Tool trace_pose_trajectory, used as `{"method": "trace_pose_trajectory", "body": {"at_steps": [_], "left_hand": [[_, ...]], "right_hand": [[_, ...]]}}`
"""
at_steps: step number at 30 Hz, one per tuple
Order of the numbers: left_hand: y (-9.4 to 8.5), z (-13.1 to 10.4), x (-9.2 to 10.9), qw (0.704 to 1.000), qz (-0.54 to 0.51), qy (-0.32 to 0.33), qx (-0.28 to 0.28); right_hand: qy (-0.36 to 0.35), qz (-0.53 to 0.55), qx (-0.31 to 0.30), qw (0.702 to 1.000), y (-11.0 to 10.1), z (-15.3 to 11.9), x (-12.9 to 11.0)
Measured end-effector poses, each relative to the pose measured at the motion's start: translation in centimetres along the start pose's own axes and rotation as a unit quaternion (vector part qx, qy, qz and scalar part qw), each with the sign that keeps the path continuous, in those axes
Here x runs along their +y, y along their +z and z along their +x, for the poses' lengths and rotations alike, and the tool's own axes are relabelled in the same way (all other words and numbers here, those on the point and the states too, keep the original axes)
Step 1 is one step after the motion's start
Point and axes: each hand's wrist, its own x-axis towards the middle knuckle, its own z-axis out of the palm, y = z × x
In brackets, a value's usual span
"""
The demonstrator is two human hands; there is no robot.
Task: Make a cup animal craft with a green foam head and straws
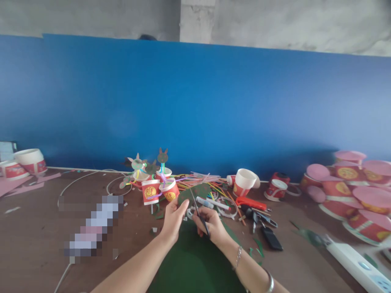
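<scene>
Steadying the small green piece point(200, 192) from its left edge looks like the key to a clean cut. The left grip point(174, 215) has that edge pinched, thumb on top, while the right grip point(214, 228) is closed round the dark handles of the scissors point(204, 225). The piece sits between the grips, near the middle of the counter point(131, 240), with the blades pointing far and slightly left across it. How wide the blades stand, I cannot tell.

For a smooth edge, it would help to turn the paper into the blades with the left grip rather than twist the right wrist, and to cut deep between them, stopping short of a full snap at the tips. The left thumb lies close to the blade line, so it should shift back before any cut bends left. Raising the piece a little would help clear the markers point(218, 204) just to its right, and the large green sheet point(195, 266) on the near side should be well out of the lower blade's path.
</scene>
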Motion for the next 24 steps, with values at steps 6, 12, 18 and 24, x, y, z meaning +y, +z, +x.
{"method": "trace_pose_trajectory", "body": {"at_steps": [6, 12, 18, 24], "left_hand": [[-0.08, 0.19, 0.06, 0.999, 0.003, -0.007, -0.042], [-0.08, 0.20, -0.16, 0.999, 0.032, 0.001, -0.027], [0.02, 0.24, -0.25, 0.999, 0.038, -0.010, -0.014], [-0.06, 0.41, -0.23, 0.999, 0.029, -0.017, 0.006]], "right_hand": [[0.005, 0.008, 0.004, 1.000, -0.08, 0.19, 0.37], [0.006, 0.008, 0.015, 1.000, -0.38, 0.31, 0.64], [0.023, -0.007, 0.021, 1.000, -0.62, 0.53, 0.82], [0.024, -0.011, 0.033, 0.999, -0.48, 0.37, 0.72]]}}
